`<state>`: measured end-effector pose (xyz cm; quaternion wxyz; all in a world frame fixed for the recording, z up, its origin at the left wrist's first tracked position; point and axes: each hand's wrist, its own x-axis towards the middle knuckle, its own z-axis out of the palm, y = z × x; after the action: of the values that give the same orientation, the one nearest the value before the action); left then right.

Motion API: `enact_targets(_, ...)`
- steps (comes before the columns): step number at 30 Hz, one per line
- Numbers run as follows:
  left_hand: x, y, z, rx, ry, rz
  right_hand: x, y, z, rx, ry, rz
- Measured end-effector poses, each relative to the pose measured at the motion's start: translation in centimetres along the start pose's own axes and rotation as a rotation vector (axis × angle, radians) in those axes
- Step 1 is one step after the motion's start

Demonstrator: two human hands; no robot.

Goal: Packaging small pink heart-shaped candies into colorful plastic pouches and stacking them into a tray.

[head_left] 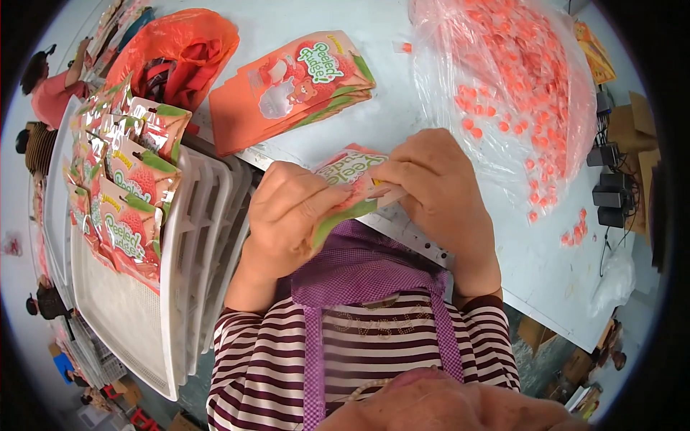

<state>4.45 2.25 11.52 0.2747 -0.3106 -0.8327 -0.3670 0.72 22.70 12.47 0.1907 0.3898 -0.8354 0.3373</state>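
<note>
My left hand is closed round one side of a pink, green-edged printed pouch, held in front of my purple apron at the table's near edge. At the pouch's other side, the fingers of my right hand pinch its end. Fingers cover parts of the pouch, so I cannot tell whether its mouth is parted. Beyond my hands lies a fanned stack of flat pouches with the same print. To the right, a large clear plastic bag holds many small red-and-white wrapped pieces.
At left, plump filled pouches lie on the top one of several stacked white trays. An orange-red plastic bag stands behind them. Loose wrapped pieces and black boxes with cables are at right. Other people work far left.
</note>
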Motion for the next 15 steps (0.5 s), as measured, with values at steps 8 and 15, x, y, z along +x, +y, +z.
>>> enact_targets(8,-0.7,0.6,0.7,0.044,0.043,-0.004,0.0,0.2,0.7,-0.001,-0.008,-0.052)
enact_targets(15,-1.1,0.5,-0.3,0.069,0.038,-0.021,0.4,-1.0,0.8,0.026,-0.088,-0.068)
